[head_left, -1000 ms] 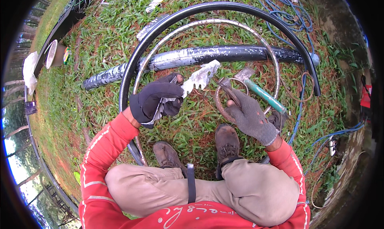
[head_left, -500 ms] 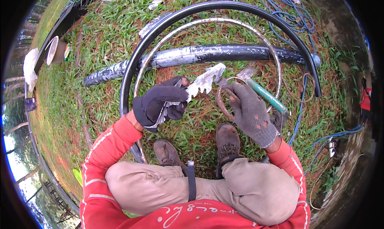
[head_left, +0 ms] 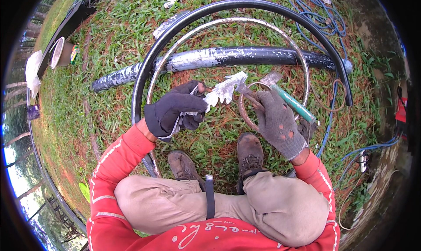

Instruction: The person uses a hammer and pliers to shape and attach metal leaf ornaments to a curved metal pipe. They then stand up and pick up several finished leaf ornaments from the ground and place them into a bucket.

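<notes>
My left hand (head_left: 177, 108), in a black glove, is closed on a jagged, leaf-shaped whitish-silver piece (head_left: 226, 89). One bare fingertip pokes out of that glove, and part of the piece shows below the fingers. My right hand (head_left: 278, 123), in a worn grey glove with holes, grips a short flat-ended tool (head_left: 249, 94) with a brown handle, much like a paintbrush. Its flat end meets or nearly meets the tip of the silver piece. Beside my right hand a rusty ring (head_left: 244, 117) stands partly hidden by it. Close by lies a green-handled tool (head_left: 294, 104) with a flat head.
A black curved tube (head_left: 237, 4) and a thinner pale hoop (head_left: 184, 38) arch around the work spot. Under them crosses a black pipe (head_left: 210, 58) with flaking silver. Blue hose (head_left: 313, 9) lies at the far right. A bucket (head_left: 62, 53) stands far left.
The silver piece has tilted slightly and its tip sits a little lower and further right. Both hands keep their grips, with only small shifts.
</notes>
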The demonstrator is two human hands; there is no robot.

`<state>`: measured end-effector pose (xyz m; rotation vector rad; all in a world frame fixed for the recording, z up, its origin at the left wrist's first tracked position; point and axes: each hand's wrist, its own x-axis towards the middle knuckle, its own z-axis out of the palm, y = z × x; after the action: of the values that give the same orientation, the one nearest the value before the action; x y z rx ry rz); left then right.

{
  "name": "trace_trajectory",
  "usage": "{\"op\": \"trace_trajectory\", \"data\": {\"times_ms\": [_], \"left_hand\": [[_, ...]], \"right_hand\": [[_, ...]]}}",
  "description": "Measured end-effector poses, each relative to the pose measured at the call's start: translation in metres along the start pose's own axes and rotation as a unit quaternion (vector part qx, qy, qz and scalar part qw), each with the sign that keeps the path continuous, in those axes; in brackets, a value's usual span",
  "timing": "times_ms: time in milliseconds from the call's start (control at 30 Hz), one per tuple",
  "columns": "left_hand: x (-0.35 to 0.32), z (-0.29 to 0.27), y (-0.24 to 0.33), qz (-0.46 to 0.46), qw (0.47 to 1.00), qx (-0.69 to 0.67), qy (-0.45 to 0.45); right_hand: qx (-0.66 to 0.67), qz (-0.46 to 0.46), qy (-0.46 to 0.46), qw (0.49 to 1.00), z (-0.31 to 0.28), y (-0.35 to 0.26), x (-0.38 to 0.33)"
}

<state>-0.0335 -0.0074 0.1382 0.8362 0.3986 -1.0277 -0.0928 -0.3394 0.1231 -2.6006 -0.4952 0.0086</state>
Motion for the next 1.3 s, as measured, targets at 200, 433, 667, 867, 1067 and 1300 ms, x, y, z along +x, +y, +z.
{"op": "trace_trajectory", "data": {"times_ms": [200,433,667,867,1067,1300], "left_hand": [[-0.002,0.013,0.009,0.064,0.983,0.163,0.055],[0.0,0.006,0.009,0.077,0.972,0.212,0.059],[0.002,0.004,0.007,0.073,0.963,0.252,0.068],[0.002,0.005,0.007,0.068,0.948,0.3,0.086],[0.007,-0.008,0.023,0.097,0.94,0.309,0.103],[0.026,-0.019,0.037,0.026,0.959,0.266,0.089]], "right_hand": [[0.04,0.0,0.016,0.999,0.006,0.005,-0.003],[0.078,0.033,-0.064,0.994,-0.011,0.003,0.005],[0.12,0.056,-0.117,0.984,-0.021,0.003,0.012],[0.12,0.031,-0.149,0.981,-0.018,0.016,0.012],[0.238,0.074,-0.169,0.954,0.001,-0.002,0.004],[0.163,0.139,-0.148,0.965,0.028,-0.013,-0.019]]}}
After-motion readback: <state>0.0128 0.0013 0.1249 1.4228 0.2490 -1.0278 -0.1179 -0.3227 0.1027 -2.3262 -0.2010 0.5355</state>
